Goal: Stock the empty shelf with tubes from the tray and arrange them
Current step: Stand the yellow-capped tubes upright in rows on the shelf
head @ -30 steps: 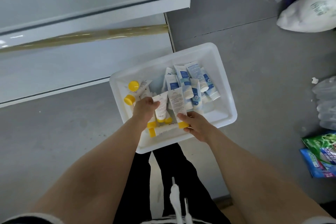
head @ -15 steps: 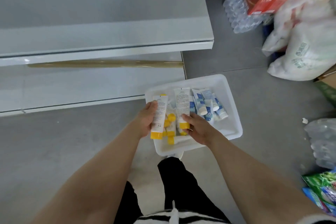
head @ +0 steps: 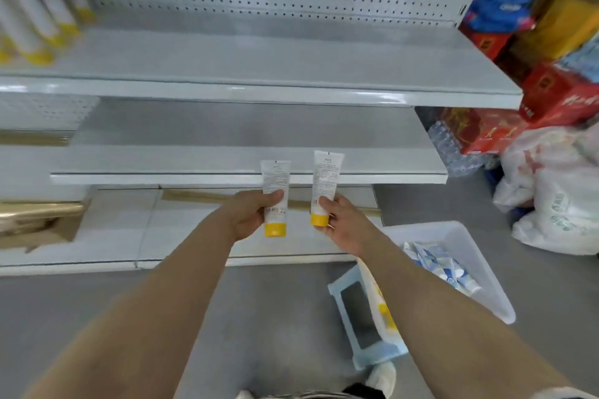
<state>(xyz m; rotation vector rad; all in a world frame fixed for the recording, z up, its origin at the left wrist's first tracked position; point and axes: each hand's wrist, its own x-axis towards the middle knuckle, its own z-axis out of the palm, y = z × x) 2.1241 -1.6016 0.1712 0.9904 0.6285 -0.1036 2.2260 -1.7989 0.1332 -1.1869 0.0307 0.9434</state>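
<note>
Both hands are up and loaded: the left hand (head: 249, 214) wraps round the lower body of a white tube (head: 275, 185), just above its yellow cap (head: 275, 229), while the right hand (head: 340, 220) pinches a second tube (head: 325, 178) low down as well. Each one is held cap-down, crimped end up, out in front of the lip of the middle shelf (head: 227, 136), and whether either touches that lip I can't tell. That middle shelf shows bare grey wherever I can see it. The upper shelf (head: 259, 55) carries a blurred row of yellow-capped tubes (head: 35, 26) at its far left. Down on the floor (head: 291, 317) to the right sits the tray (head: 496, 291), with blue-and-white tubes (head: 437, 264) lying inside. Now, handling: these look like light, soft plastic, with a body that gives under a squeeze and a glossy skin that could slide. So the sound grip is low, near the stiff cap, and that's right where both hands have them. That flat cap is the only base they've got, so I'd judge they want setting down square, cap first. Something this tall and narrow will likely tip if nudged. Middle shelf or upper shelf for these two? Can't call it from here.
</note>
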